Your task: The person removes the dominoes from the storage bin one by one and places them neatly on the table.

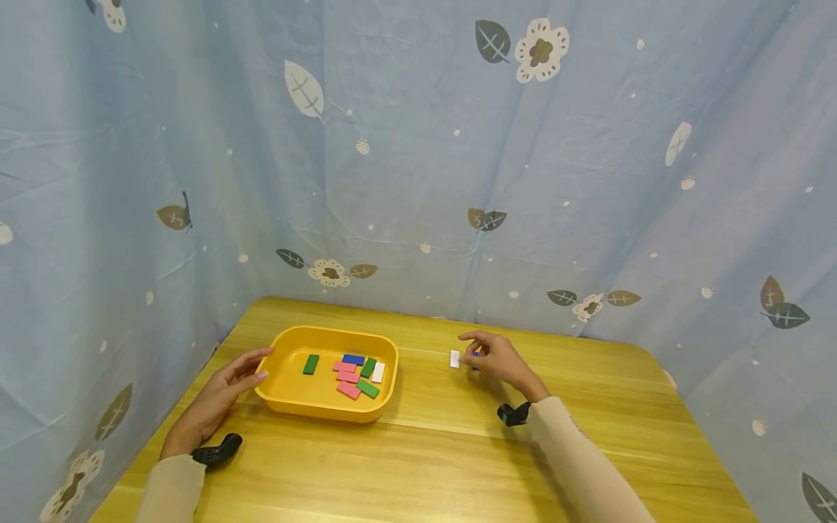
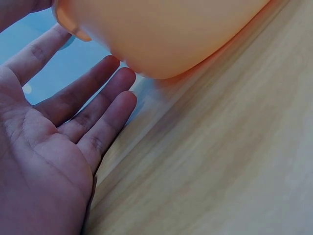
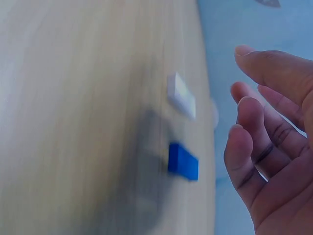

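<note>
My left hand [image 1: 219, 396] rests at the left end of a yellow plastic tray [image 1: 307, 408], its fingertips touching the rim. In the left wrist view its fingers [image 2: 105, 117] are spread loosely against the tray's outer wall. My right hand [image 1: 500, 361] hovers over the table with loosely bent fingers and nothing in them. Below it lie a white block [image 1: 454, 359] and a blue block [image 1: 476, 361], the latter partly hidden by the hand. Both blocks [image 3: 183, 162] lie side by side, apart from the fingers, in the right wrist view.
Inside the tray are several small blocks: pink blocks [image 1: 349, 377], green blocks [image 1: 311, 365], a blue block [image 1: 353, 359] and a white block [image 1: 378, 373]. A wooden table [image 1: 418, 472] holds everything. A blue patterned curtain [image 1: 418, 181] hangs behind and beside it.
</note>
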A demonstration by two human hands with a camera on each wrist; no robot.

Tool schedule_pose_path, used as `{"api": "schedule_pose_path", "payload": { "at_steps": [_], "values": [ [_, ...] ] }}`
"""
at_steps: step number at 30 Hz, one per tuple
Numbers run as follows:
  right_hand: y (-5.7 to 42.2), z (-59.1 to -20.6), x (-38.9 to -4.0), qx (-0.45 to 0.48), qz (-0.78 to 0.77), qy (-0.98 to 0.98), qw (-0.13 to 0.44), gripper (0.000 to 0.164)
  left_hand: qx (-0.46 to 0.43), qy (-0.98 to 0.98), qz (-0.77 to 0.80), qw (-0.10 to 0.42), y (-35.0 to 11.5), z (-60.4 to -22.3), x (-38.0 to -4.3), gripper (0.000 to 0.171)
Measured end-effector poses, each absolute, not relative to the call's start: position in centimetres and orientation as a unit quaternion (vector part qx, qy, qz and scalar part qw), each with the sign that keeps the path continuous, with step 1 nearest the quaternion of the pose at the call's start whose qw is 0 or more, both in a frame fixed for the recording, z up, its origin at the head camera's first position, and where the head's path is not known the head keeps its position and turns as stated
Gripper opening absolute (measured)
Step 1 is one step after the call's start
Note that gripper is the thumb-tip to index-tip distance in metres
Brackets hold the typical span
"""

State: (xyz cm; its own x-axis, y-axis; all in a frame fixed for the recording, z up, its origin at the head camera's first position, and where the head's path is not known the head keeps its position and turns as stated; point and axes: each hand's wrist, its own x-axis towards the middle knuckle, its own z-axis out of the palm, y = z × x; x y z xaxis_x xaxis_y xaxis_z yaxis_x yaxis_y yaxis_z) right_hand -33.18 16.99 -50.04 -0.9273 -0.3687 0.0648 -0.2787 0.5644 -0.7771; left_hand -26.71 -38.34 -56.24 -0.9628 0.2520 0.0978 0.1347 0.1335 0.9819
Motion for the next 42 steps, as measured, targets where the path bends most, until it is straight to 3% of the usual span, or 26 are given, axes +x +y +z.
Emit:
{"api": "schedule_pose_path", "payload": {
  "at_steps": [26,31,42],
  "values": [
    [8.7,-48.1,-33.2,-0.291,-0.451,0.835,0.121,0.043,0.123,0.752,0.646,0.046,-38.3,-56.0,-26.6,0.055],
    [6.9,-48.1,-33.2,-0.32,-0.443,0.829,0.117,0.046,0.124,0.751,0.647,0.049,-38.3,-56.1,-26.6,0.055],
    [2.1,-47.6,-32.4,-0.382,-0.43,0.812,0.095,0.036,0.126,0.751,0.647,0.043,-38.3,-56.3,-26.7,0.054]
  ]
}}
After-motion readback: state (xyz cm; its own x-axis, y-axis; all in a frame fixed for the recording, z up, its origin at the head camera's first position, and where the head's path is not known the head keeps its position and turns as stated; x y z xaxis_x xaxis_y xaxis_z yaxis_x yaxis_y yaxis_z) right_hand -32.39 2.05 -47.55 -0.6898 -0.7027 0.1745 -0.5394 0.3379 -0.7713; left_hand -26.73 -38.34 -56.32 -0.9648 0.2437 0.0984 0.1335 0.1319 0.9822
